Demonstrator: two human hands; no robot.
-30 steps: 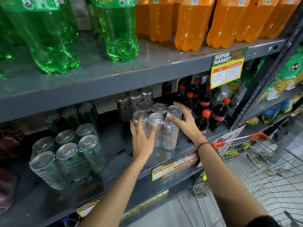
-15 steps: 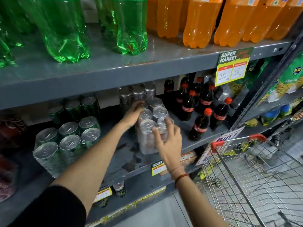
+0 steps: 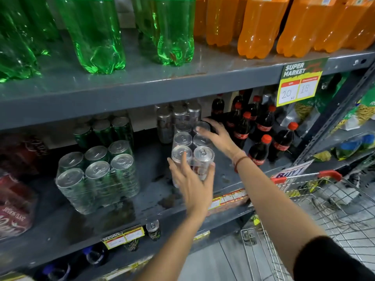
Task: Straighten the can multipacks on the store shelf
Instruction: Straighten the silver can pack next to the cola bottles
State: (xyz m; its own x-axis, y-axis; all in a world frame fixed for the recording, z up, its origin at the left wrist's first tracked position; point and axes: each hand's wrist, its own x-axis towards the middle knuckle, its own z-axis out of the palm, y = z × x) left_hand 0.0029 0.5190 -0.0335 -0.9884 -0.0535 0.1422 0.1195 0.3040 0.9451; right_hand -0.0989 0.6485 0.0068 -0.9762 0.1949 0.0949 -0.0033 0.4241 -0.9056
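Observation:
A shrink-wrapped silver can multipack stands on the middle shelf, its long side running front to back. My left hand presses against its two front cans with fingers spread around them. My right hand, with a red band on the wrist, curls over the pack's far right cans. To the left, a green can multipack sits slightly skewed near the shelf front, with another green pack behind it. A darker silver pack stands right behind the held one.
Small cola bottles crowd the shelf just right of my right hand. Red can packs lie at the far left. A wire shopping cart stands at the lower right. A price sign hangs from the upper shelf, and a loose can stands below.
The silver pack has been turned from sideways to lengthwise. My left hand came from its back to its front; my right hand went from the front to the far right side.

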